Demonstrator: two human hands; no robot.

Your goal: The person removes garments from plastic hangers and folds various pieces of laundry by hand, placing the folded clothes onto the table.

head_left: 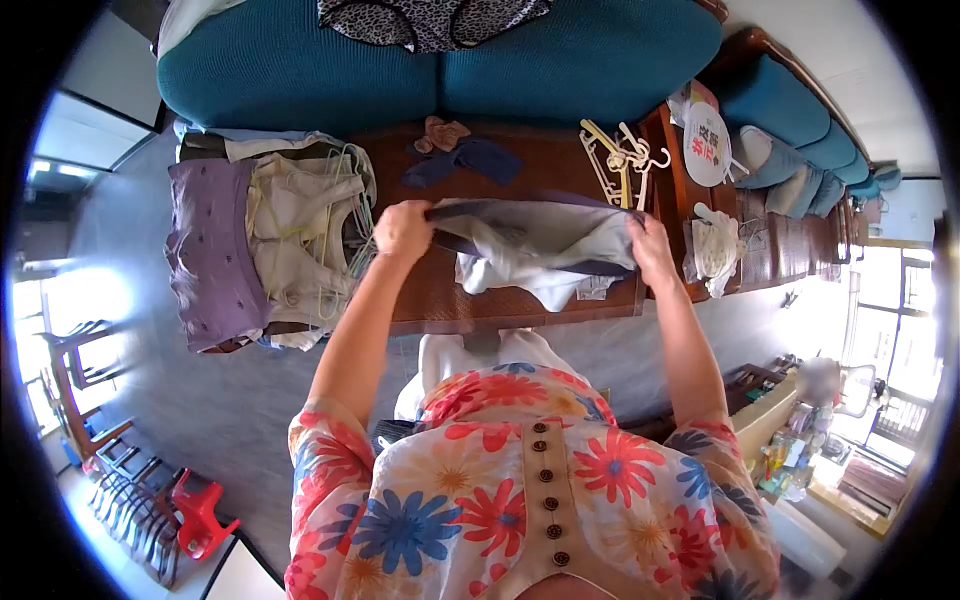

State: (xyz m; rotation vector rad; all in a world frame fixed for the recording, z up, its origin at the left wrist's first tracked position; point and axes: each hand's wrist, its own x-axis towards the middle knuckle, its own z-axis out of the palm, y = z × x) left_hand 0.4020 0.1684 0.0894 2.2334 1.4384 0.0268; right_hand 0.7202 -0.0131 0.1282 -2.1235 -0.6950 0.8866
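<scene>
A grey garment with a dark edge (540,232) is stretched wide between my two hands, above the brown wooden bench (425,305). My left hand (404,232) is closed on its left end, and my right hand (652,252) grips the opposite end. Its exact kind is unclear. Beneath it, a white cloth (545,288) lies partly hidden. Behind the garment are a crumpled navy cloth (475,160) and a small brown cloth (443,133). Several white and yellowish plastic hangers (622,165) lie beyond my right hand.
Left of my left hand, clothes on hangers lie piled, with a purple garment (212,250) and white tops (300,200). Teal sofa cushions (300,70) back the bench, with leopard-print underpants (432,22) on top. A round fan (706,145) and white cloth (717,250) sit at right.
</scene>
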